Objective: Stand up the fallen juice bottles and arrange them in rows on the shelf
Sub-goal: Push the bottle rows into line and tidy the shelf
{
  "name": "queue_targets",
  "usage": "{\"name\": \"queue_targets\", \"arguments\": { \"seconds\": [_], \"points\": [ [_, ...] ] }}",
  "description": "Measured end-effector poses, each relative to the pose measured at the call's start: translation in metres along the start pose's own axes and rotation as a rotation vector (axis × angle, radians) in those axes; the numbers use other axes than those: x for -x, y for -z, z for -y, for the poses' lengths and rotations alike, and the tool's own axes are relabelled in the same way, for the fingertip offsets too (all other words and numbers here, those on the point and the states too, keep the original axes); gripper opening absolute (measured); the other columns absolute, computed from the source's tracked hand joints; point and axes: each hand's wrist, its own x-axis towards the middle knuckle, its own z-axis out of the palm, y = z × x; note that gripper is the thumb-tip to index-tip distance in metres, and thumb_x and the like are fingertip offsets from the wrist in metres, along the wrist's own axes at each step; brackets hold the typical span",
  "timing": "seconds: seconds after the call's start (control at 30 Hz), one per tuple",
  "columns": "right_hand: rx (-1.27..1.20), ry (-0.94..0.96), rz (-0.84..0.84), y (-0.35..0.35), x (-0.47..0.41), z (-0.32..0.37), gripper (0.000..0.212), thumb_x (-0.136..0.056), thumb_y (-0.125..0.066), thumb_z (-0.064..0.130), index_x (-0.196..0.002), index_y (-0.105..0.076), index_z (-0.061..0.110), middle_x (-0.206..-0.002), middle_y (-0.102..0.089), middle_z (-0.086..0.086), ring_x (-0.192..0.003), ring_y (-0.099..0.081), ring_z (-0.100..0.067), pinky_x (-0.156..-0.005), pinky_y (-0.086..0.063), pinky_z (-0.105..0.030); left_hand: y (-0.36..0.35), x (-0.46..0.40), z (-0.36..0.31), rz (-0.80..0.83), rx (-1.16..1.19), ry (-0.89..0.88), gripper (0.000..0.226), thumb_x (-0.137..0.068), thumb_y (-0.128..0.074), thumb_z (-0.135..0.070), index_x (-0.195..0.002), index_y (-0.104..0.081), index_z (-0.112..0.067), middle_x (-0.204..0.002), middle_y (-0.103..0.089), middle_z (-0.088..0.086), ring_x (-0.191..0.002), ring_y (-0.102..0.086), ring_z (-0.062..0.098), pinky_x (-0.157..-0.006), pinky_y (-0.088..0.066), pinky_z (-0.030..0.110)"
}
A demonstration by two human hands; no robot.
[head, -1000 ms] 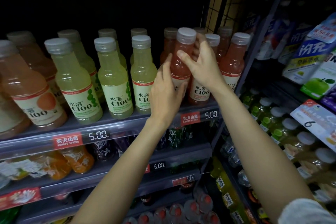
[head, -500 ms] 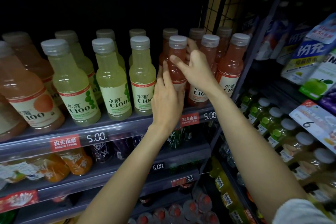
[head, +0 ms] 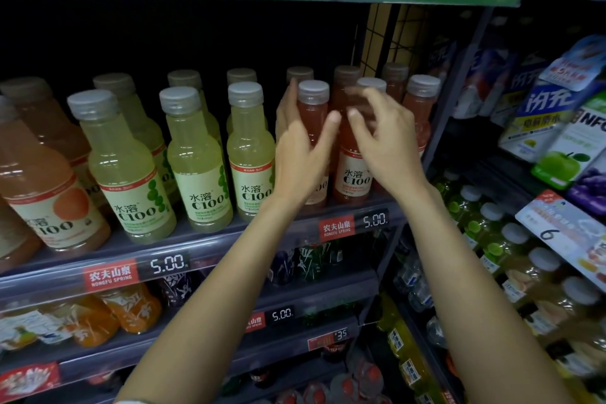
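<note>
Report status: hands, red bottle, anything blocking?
Left hand around the front red bottle, upright on shelf. Right hand open, blurred, off it. Nothing blocking; neighbour bottles close on both sides.

Pale green bottles (head: 196,161), reddish-pink bottles (head: 352,154) and orange bottles (head: 39,174) wear grey caps (head: 313,92).

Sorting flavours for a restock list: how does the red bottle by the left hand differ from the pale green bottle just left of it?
The red bottle holds pink-red juice; the pale green bottle holds cloudy yellow-green juice. The left hand wraps the red bottle and hides most of its label; the green bottle stands untouched, label showing. Both stand upright at the shelf front with grey caps.
</note>
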Motion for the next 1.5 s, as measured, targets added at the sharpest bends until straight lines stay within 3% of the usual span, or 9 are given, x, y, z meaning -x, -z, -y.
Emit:
{"name": "queue_targets", "arguments": {
  "seconds": [0.2,0.33,0.53,0.7,0.83,1.03,1.27,1.37,1.5],
  "points": [
    [0.047,-0.084,0.071,-0.028,0.026,0.002,0.050,-0.090,-0.061,0.031,-0.134,-0.043,0.014,-0.121,-0.062,-0.008,-0.103,-0.063,-0.019,-0.083,-0.055,-0.038,0.001,-0.023,-0.018,-0.051,0.151,0.271,0.047,-0.104,-0.022,-0.043,-0.139,-0.039,-0.016,-0.147,-0.037,0.003,-0.138,-0.030,0.018,-0.103,-0.019,0.021],
    [0.272,-0.065,0.023,-0.030,0.019,0.006,0.056,-0.089,-0.060,0.037,-0.137,-0.040,0.015,-0.123,-0.062,-0.007,-0.101,-0.065,-0.026,-0.078,-0.053,-0.039,-0.007,-0.028,-0.012,-0.036,0.161,0.312,0.060,-0.098,-0.019,-0.056,-0.137,-0.045,-0.020,-0.153,-0.033,0.010,-0.144,-0.023,0.021,-0.118,-0.014,0.039],
    [0.112,-0.158,0.143,-0.036,0.007,0.012,0.053,-0.092,-0.057,0.029,-0.139,-0.038,0.014,-0.117,-0.065,-0.010,-0.104,-0.063,-0.026,-0.081,-0.050,-0.033,-0.005,-0.038,-0.012,-0.058,0.282,0.449,0.097,-0.065,-0.016,-0.089,-0.124,-0.060,-0.026,-0.127,-0.060,0.007,-0.119,-0.056,0.023,-0.107,-0.038,0.044],
    [0.089,-0.139,0.132,-0.039,0.008,0.012,0.049,-0.094,-0.053,0.025,-0.139,-0.038,0.012,-0.110,-0.067,-0.015,-0.099,-0.064,-0.032,-0.079,-0.051,-0.040,-0.007,-0.035,-0.014,-0.099,0.249,0.410,0.036,-0.088,-0.022,-0.070,-0.094,-0.049,-0.048,-0.135,-0.052,0.014,-0.126,-0.048,0.026,-0.110,-0.034,0.046],
    [0.140,-0.134,0.135,-0.039,0.008,0.010,0.051,-0.094,-0.052,0.027,-0.141,-0.035,0.014,-0.110,-0.067,-0.016,-0.100,-0.063,-0.036,-0.079,-0.051,-0.042,-0.011,-0.033,-0.007,-0.101,0.230,0.361,0.052,-0.100,-0.021,-0.054,-0.132,-0.049,-0.024,-0.144,-0.042,0.013,-0.136,-0.037,0.026,-0.113,-0.027,0.046],
    [0.022,-0.170,0.114,-0.033,0.016,0.008,0.052,-0.098,-0.047,0.033,-0.145,-0.034,0.014,-0.127,-0.060,-0.011,-0.092,-0.063,-0.023,-0.085,-0.050,-0.032,-0.015,-0.019,0.002,-0.133,0.232,0.245,0.052,-0.098,-0.028,-0.049,-0.141,-0.037,-0.021,-0.146,-0.042,0.005,-0.135,-0.038,0.020,-0.112,-0.030,0.044],
    [-0.002,-0.135,-0.323,-0.009,0.066,-0.008,0.026,-0.097,-0.051,0.017,-0.121,-0.057,0.008,-0.116,-0.061,0.004,-0.097,-0.057,-0.003,-0.083,-0.042,-0.008,-0.025,0.011,0.018,-0.137,0.049,-0.002,0.090,-0.082,-0.060,-0.055,-0.150,-0.020,-0.013,-0.158,-0.021,0.014,-0.146,-0.022,0.024,-0.118,-0.025,0.038],
    [0.055,-0.159,-0.362,-0.004,0.078,-0.023,0.025,-0.095,-0.050,0.017,-0.117,-0.059,0.008,-0.113,-0.057,0.008,-0.107,-0.051,-0.006,-0.093,-0.036,-0.011,-0.029,0.020,0.030,-0.148,0.119,0.061,0.096,-0.078,-0.064,-0.058,-0.151,-0.018,-0.017,-0.159,-0.019,0.010,-0.147,-0.019,0.019,-0.119,-0.022,0.035],
    [0.015,-0.212,-0.333,-0.002,0.091,-0.037,0.026,-0.095,-0.049,0.018,-0.117,-0.058,0.010,-0.114,-0.058,0.005,-0.107,-0.054,-0.016,-0.093,-0.044,-0.032,-0.030,0.017,0.031,-0.231,0.332,0.327,0.071,-0.089,-0.035,-0.061,-0.151,-0.021,-0.028,-0.158,-0.025,-0.001,-0.144,-0.025,0.014,-0.118,-0.023,0.040]
  ]
}}
